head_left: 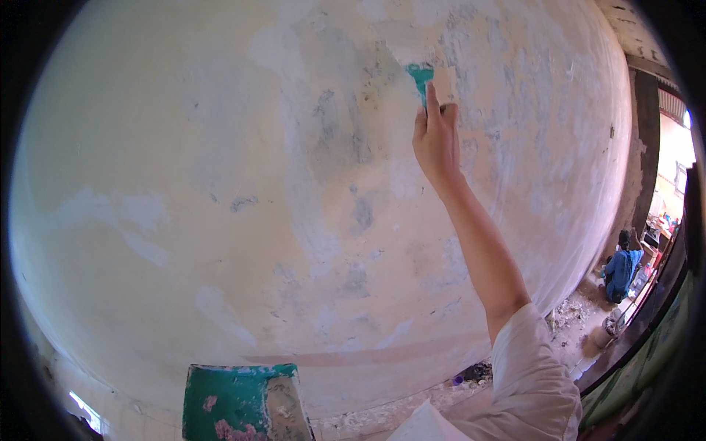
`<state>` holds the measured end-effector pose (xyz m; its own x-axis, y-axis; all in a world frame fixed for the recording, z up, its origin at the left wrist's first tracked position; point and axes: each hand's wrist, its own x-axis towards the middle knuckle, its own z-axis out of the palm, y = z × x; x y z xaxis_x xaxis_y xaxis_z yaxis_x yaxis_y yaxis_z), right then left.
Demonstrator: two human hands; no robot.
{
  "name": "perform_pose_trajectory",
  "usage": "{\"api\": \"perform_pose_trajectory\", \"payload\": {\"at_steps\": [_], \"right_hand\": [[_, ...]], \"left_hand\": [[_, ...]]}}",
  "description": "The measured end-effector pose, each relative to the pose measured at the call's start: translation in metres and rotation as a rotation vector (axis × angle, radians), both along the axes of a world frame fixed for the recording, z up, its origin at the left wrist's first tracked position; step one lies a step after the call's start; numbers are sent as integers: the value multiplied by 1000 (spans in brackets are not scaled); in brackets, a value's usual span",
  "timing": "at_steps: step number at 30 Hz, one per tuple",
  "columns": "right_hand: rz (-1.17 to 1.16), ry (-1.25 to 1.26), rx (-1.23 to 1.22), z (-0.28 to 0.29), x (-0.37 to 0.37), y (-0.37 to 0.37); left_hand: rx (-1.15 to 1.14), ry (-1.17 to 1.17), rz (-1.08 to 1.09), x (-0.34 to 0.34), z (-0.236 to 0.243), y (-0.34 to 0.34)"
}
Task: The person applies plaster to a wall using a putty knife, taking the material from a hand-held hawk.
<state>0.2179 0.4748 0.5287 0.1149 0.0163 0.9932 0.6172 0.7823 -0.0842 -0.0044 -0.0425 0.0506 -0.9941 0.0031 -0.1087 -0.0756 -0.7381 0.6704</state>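
Pale sleeve (531, 375) nearest | right fingers (432, 97) grip scraper (420, 75) | blade (413, 54) up, axis leaning slightly left | left fingers: can't tell

I face a broad cream wall (250, 162), patched with white and blotched grey; to my right, rubble (568, 312) litters the floor (579, 342) and bright daylight fills an opening (672, 143).

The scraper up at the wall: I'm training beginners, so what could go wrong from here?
The right hand holds the green scraper high and far out, so pressure might turn uneven and mark the wall.
The green board carries pinkish smears, and what supports it is out of view; if it tips, any loose material could drop.
Rubble near the foot of the wall at right could trip someone stepping there.
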Motion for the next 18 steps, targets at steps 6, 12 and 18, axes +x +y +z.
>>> {"api": "perform_pose_trajectory", "payload": {"at_steps": [6, 12, 18], "right_hand": [[28, -3, -90, 51, -12, -22], [-26, -136, -165, -8, -16, -23], [61, -50, -18, 18, -11, -31]], "left_hand": [[-266, 108, 100, 12, 13, 8], [74, -127, -7, -6, -14, -3], [-1343, 528, 382, -2, -23, -6]]}}
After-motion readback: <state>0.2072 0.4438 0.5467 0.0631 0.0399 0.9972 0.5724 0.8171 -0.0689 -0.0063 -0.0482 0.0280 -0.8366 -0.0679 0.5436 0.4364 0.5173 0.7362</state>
